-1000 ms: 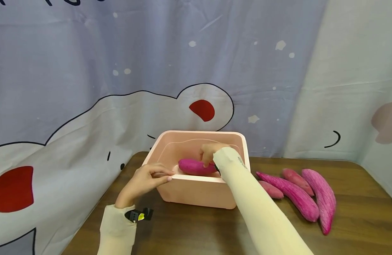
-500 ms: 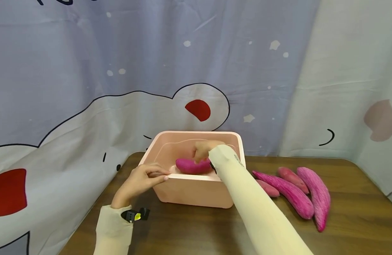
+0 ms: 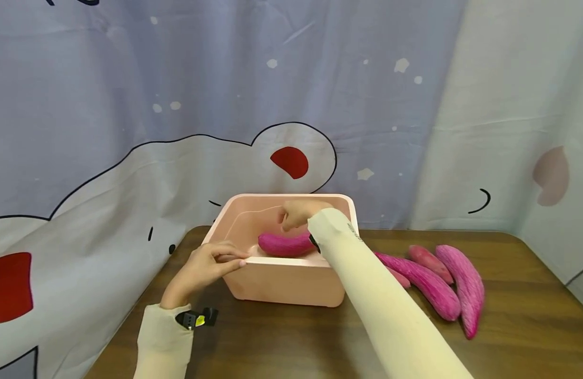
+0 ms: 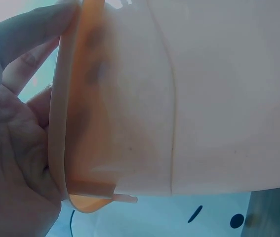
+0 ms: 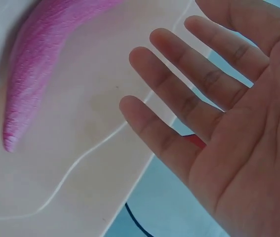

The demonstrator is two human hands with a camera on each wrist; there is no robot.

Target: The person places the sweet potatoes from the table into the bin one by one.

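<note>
A pink plastic basin (image 3: 286, 284) stands on the wooden table. My left hand (image 3: 201, 271) holds its near left rim; in the left wrist view the rim runs between thumb and fingers. Inside, on the basin floor, lies a long magenta vegetable (image 3: 282, 245) that resembles an eggplant. Over it, within the basin, hovers my right hand (image 3: 298, 213). The right wrist view shows that hand's palm bare and its fingers spread, apart from the magenta vegetable's tapered end (image 5: 19, 118).
Right of the basin, two long magenta vegetables (image 3: 426, 287) lie beside a shorter pinkish-red one (image 3: 431, 261). Another short one (image 3: 399, 276) is partly hidden by my right sleeve (image 3: 367, 284). A printed curtain (image 3: 201, 79) hangs behind the table (image 3: 267, 342).
My right hand has let go of the vegetable in the basin and risen off it. The left hand stays on the rim. The head view has turned slightly right.
</note>
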